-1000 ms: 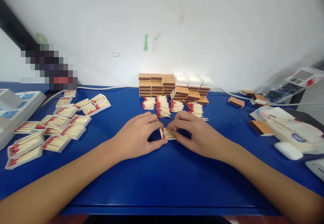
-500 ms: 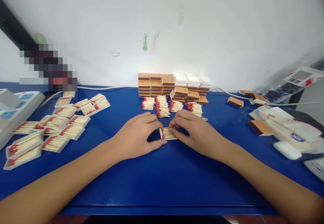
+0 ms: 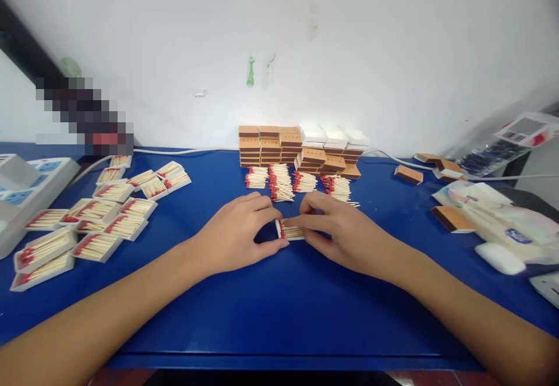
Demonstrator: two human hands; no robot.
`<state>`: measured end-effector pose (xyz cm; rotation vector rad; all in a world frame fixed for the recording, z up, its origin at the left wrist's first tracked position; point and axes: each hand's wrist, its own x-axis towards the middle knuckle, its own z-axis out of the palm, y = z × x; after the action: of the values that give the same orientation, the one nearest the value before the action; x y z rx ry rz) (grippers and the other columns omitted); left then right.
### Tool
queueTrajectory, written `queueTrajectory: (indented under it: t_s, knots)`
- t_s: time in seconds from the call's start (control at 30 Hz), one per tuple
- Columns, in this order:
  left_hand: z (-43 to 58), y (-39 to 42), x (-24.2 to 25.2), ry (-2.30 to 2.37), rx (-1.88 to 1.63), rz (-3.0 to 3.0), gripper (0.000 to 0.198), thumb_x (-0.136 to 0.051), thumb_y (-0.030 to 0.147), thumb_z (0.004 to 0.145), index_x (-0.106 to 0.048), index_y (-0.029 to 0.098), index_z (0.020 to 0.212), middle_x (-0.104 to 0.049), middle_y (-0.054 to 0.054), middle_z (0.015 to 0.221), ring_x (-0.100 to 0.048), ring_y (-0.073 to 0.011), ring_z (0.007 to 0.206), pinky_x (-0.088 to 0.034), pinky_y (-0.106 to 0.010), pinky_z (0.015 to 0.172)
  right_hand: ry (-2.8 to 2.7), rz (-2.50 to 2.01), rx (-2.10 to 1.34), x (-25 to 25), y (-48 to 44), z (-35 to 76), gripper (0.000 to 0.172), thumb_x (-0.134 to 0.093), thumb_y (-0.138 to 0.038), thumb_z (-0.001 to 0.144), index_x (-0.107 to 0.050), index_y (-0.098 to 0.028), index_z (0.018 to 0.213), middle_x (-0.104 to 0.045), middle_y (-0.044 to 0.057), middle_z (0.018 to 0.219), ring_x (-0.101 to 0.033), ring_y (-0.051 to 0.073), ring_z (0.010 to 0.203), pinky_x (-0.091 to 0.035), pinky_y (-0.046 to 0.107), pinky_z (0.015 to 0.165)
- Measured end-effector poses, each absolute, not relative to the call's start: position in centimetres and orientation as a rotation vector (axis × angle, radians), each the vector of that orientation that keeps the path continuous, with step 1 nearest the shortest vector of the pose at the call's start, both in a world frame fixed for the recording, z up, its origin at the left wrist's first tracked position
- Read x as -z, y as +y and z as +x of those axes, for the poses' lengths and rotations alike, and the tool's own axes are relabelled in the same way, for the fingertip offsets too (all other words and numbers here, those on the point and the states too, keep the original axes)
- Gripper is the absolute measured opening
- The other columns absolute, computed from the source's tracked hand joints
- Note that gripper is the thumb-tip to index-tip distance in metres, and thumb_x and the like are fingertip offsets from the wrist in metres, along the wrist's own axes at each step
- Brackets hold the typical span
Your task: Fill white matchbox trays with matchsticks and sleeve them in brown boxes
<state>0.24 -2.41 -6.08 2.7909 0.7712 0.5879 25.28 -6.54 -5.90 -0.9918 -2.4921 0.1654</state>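
Note:
A small white matchbox tray (image 3: pixel 292 233) with red-tipped matches lies on the blue table between my hands. My left hand (image 3: pixel 240 232) grips its left end between thumb and fingers. Over its right part is my right hand (image 3: pixel 338 226), with the index finger stretched across the matches and the thumb by the near right edge; the fingers are apart. Just behind stand several loose match piles, among them a tall one (image 3: pixel 280 183) and one at the right (image 3: pixel 338 188). Brown matchboxes (image 3: pixel 269 144) are stacked against the wall, with white trays (image 3: pixel 335 137) on top at the right.
Many filled trays (image 3: pixel 96 211) spread over the left of the table, beside a white power strip (image 3: pixel 48 182). At the right are loose matchboxes (image 3: pixel 409 174), a tissue pack (image 3: pixel 515 223) and a white case (image 3: pixel 500 258). A cable runs along the wall.
My right index finger has stretched out leftward over the matches, and the right thumb has drawn back a little. My left hand holds its place. The view has shifted slightly.

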Motion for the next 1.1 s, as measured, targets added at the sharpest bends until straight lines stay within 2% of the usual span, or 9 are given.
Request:
queueTrajectory:
  t_s: [0.3, 0.6, 0.67, 0.8, 0.97, 1.1]
  knots:
    - [0.1, -2.3, 6.0, 0.789, -0.563, 2.784, 0.032, -0.073, 0.042, 0.097, -0.074, 0.015, 0.115, -0.069, -0.007, 0.100, -0.065, -0.0253, 0.098, -0.055, -0.041, 0.086, -2.441, -1.045, -0.139, 5.4, -6.6, 25.7, 0.027, -0.055, -0.010, 0.100, -0.078, -0.017, 0.110, -0.061, 0.006, 0.090, -0.059, 0.018, 0.078, -0.046, 0.032, 0.068]
    - [-0.1, -2.4, 6.0, 0.808, -0.571, 2.774, 0.030, -0.073, 0.041, 0.096, -0.075, 0.015, 0.112, -0.069, -0.007, 0.099, -0.066, -0.0259, 0.099, -0.055, -0.041, 0.088, -2.401, -1.061, -0.150, 5.0, -6.3, 26.4, 0.029, -0.054, -0.013, 0.099, -0.079, -0.021, 0.111, -0.064, 0.007, 0.091, -0.061, 0.019, 0.080, -0.048, 0.033, 0.070]
    - [-0.1, -2.3, 6.0, 0.812, -0.578, 2.769, 0.030, -0.073, 0.042, 0.096, -0.075, 0.016, 0.112, -0.069, -0.007, 0.099, -0.066, -0.0258, 0.099, -0.055, -0.041, 0.088, -2.262, -1.160, -0.075, 4.7, -5.5, 27.4, 0.027, -0.055, -0.016, 0.098, -0.078, -0.021, 0.110, -0.067, 0.007, 0.090, -0.063, 0.020, 0.080, -0.049, 0.034, 0.071]
    - [-0.2, -2.1, 6.1, 0.810, -0.620, 2.763, 0.029, -0.073, 0.042, 0.097, -0.074, 0.016, 0.111, -0.070, -0.007, 0.099, -0.066, -0.0247, 0.096, -0.056, -0.041, 0.088, -1.736, -1.609, 0.062, 4.5, -2.8, 30.9, 0.018, -0.063, -0.032, 0.093, -0.076, -0.019, 0.093, -0.067, 0.005, 0.072, -0.057, 0.020, 0.064, -0.044, 0.033, 0.062]
    - [-0.1, -2.2, 6.0, 0.820, -0.634, 2.752, 0.028, -0.073, 0.042, 0.096, -0.074, 0.018, 0.111, -0.070, -0.007, 0.099, -0.066, -0.0243, 0.096, -0.057, -0.040, 0.087, -1.361, -1.926, -0.244, 4.9, 0.1, 33.5, 0.040, -0.073, -0.057, 0.085, -0.071, -0.020, 0.070, -0.062, 0.002, 0.062, -0.053, 0.018, 0.060, -0.036, 0.033, 0.058]
    - [0.1, -2.3, 5.9, 0.846, -0.656, 2.724, 0.029, -0.074, 0.042, 0.095, -0.073, 0.018, 0.111, -0.071, -0.007, 0.101, -0.067, -0.0244, 0.097, -0.057, -0.040, 0.087, -1.287, -1.873, -0.450, 5.3, 0.9, 32.8, 0.042, -0.082, -0.058, 0.076, -0.069, -0.020, 0.066, -0.057, 0.000, 0.061, -0.048, 0.016, 0.060, -0.035, 0.032, 0.058]
